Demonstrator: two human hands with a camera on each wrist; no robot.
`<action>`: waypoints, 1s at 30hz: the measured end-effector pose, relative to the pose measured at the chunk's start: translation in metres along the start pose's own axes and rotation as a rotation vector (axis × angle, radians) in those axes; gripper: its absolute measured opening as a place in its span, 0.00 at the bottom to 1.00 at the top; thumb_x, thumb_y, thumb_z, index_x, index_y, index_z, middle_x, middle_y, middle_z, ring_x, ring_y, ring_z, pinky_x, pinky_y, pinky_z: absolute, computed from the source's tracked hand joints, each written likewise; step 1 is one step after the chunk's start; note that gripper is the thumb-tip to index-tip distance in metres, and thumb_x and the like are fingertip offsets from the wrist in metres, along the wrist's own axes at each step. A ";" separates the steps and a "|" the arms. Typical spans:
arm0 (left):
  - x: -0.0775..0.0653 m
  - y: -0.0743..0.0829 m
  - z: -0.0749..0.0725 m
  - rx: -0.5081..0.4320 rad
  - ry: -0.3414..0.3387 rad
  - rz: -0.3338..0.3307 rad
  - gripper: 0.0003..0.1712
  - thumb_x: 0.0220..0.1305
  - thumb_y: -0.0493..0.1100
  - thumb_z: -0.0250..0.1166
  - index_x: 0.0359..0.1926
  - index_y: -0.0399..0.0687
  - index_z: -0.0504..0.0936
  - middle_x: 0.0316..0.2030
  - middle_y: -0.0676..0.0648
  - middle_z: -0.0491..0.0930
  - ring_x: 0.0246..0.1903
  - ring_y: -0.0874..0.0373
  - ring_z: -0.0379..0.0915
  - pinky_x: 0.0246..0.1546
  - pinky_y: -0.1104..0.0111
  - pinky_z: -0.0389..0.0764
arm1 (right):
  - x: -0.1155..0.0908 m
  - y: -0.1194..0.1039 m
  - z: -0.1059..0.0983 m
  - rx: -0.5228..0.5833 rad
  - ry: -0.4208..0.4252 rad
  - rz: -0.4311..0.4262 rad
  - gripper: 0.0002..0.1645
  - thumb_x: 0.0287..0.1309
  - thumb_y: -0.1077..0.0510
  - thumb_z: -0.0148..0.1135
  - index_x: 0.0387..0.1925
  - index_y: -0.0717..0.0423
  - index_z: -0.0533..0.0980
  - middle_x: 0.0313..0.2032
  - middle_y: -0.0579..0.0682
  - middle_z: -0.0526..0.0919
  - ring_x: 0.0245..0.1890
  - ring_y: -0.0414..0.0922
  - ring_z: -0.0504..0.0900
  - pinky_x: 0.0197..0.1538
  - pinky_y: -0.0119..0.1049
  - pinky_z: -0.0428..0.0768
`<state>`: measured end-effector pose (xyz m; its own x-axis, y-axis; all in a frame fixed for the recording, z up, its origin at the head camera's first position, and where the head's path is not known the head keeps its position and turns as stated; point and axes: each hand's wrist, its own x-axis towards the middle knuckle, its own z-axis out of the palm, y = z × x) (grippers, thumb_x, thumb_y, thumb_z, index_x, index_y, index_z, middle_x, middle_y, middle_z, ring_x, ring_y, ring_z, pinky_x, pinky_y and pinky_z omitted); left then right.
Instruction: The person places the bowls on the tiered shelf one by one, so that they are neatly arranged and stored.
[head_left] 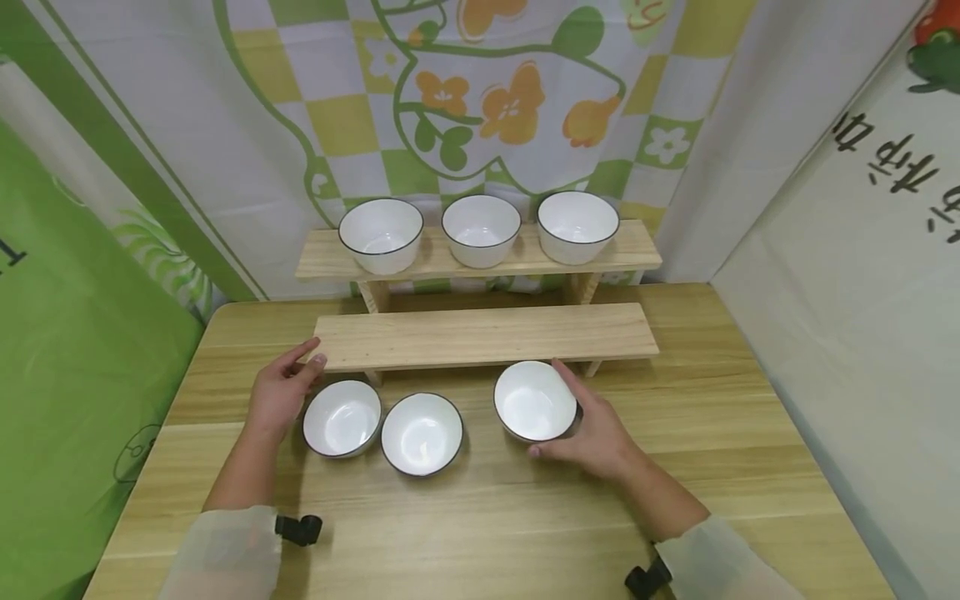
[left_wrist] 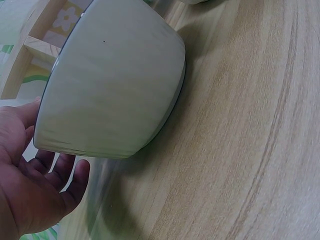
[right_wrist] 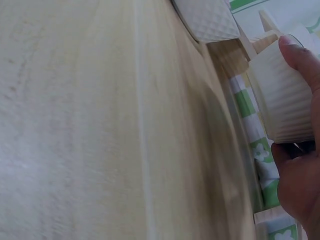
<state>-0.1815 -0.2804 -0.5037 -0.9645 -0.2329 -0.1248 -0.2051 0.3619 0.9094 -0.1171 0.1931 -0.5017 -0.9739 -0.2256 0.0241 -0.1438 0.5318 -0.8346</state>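
Note:
My right hand point(head_left: 600, 433) grips a white bowl point(head_left: 534, 400) with a dark rim by its right side. The thumb is at its near side and the fingers are at the far side. In the right wrist view this bowl point(right_wrist: 282, 95) shows a ribbed outer wall and appears raised off the table. My left hand point(head_left: 281, 387) is at the left end of the lower wooden shelf point(head_left: 487, 335), its fingertips right at the board's edge. Just below that hand, a second white bowl point(head_left: 342, 418) stands on the table, with a third bowl point(head_left: 422, 434) close to its right.
On the upper shelf point(head_left: 315, 260) of the wooden stand, three more white bowls point(head_left: 481, 232) stand in a row. The stand is at the back of the wooden table point(head_left: 450, 542), before a patterned cloth point(head_left: 345, 125). Dark wrist cameras point(head_left: 300, 530) sit at both sleeves.

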 end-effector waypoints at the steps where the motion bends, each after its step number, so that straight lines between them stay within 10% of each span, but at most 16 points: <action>1: 0.000 0.000 0.000 -0.003 0.000 0.001 0.32 0.71 0.58 0.68 0.71 0.54 0.78 0.39 0.44 0.83 0.38 0.61 0.83 0.40 0.71 0.84 | 0.000 0.000 -0.002 -0.002 0.009 0.004 0.82 0.27 0.41 0.93 0.82 0.39 0.53 0.75 0.59 0.65 0.73 0.62 0.65 0.72 0.65 0.61; 30: 0.002 -0.003 0.000 -0.022 -0.004 0.011 0.32 0.71 0.57 0.68 0.71 0.53 0.77 0.39 0.43 0.83 0.37 0.63 0.82 0.38 0.73 0.83 | 0.030 -0.003 -0.041 -0.009 0.163 0.060 0.82 0.29 0.40 0.92 0.83 0.41 0.51 0.78 0.57 0.60 0.77 0.59 0.59 0.75 0.62 0.56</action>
<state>-0.1824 -0.2817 -0.5069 -0.9673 -0.2254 -0.1162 -0.1908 0.3449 0.9191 -0.1526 0.2182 -0.4754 -0.9963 -0.0583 0.0635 -0.0851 0.5477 -0.8323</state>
